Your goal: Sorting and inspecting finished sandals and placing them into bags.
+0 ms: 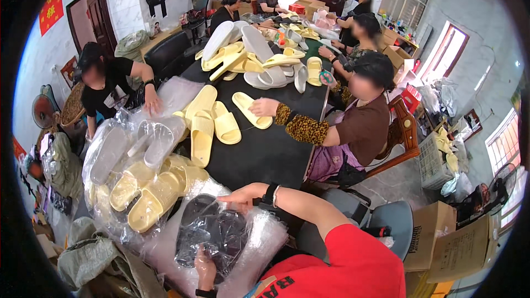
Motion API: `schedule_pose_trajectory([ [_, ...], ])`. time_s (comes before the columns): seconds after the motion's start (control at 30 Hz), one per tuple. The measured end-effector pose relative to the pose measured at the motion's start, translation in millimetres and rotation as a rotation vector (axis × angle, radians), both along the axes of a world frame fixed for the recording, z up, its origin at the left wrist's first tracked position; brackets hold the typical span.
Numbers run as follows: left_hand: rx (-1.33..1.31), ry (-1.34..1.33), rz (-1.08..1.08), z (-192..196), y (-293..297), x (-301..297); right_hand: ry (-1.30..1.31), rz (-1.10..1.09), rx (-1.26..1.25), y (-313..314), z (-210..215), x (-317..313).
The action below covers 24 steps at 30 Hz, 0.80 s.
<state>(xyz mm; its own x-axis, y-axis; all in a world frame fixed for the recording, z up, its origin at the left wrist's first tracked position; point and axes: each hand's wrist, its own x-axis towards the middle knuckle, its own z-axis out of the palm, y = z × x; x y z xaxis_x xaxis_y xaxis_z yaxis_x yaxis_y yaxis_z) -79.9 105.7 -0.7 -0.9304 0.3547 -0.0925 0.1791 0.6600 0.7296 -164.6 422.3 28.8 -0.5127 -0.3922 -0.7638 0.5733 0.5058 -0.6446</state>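
Note:
In front of me a pair of dark slippers (212, 229) lies inside a clear plastic bag. My right hand (245, 196) reaches across from the right and grips the far edge of this bag. At its near edge is my left hand (205, 267), thumb on top and the other fingers mostly hidden, closed on the plastic. Under and beside the bag spreads a stack of clear plastic bags (262, 234). Just beyond, a large clear bag holds yellow slippers (152, 201) and grey slippers (107, 154).
Loose yellow and grey slippers are piled along the black table (251, 157). A person at the left (113, 85) touches the large bag; another at the right (361, 116) handles a yellow slipper (248, 107). Grey chairs (392, 226) and cardboard boxes (430, 226) stand at my right, sacking (99, 259) at my left.

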Motion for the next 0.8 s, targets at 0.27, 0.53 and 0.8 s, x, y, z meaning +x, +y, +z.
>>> schedule_pose_trajectory([
  [0.27,0.057,0.215,-0.132,-84.9,-22.0,43.6,0.36,-0.18,-0.131,-28.7,-18.4,7.4],
  [0.53,-0.114,0.517,-0.15,-44.3,-0.7,56.6,0.427,-0.184,-0.207,-47.2,-57.7,16.7],
  [0.8,-0.132,0.334,-0.062,-10.6,4.0,40.5,0.488,-0.193,-0.14,-41.4,-44.0,37.6],
])
